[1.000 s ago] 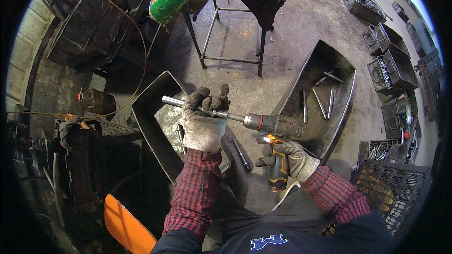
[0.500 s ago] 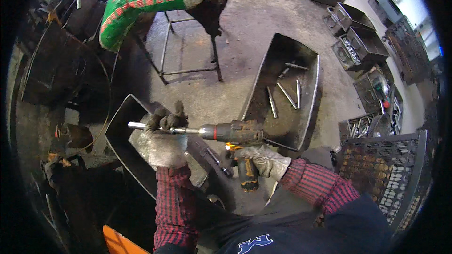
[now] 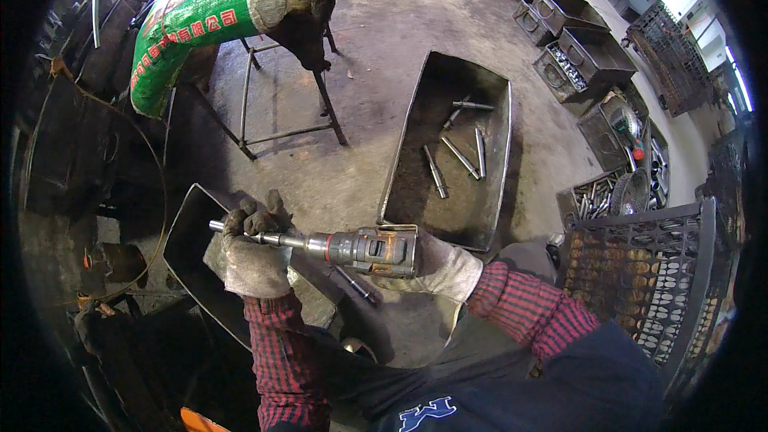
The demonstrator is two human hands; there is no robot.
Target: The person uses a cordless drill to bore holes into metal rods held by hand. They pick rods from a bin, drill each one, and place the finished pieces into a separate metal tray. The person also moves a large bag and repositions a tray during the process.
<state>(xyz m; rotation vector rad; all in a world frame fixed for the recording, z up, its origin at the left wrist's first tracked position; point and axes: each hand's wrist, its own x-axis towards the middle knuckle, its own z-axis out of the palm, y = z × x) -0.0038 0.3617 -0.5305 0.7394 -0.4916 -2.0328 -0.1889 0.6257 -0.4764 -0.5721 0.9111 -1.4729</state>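
Note:
My right hand (image 3: pixel 444 268), in a pale work glove, is wrapped round the handle of a black cordless drill (image 3: pixel 372 251); the drill's body hides the fingers. A slim metal rod (image 3: pixel 217 226) runs out leftward in line with the drill's front end. Closed around that rod is my left hand (image 3: pixel 256 266), gloved, with dark soiled fingertips. Both hands are above the right side of a metal bin (image 3: pixel 182 234). Another rod (image 3: pixel 352 283) lies below the drill. Several loose metal rods (image 3: pixel 461 158) rest in a second, longer bin (image 3: pixel 509 132) ahead.
A green and white woven sack (image 3: pixel 192 32) lies over a metal stand (image 3: pixel 292 134) at the far left. At right are a black plastic crate (image 3: pixel 640 220) and several metal boxes (image 3: pixel 596 56) with parts. Dark machinery (image 3: pixel 80 136) fills the left side.
The drill has rolled so that its handle and lit lamp have gone out of sight, and my right hand is now mostly behind it. My view has turned rightward.

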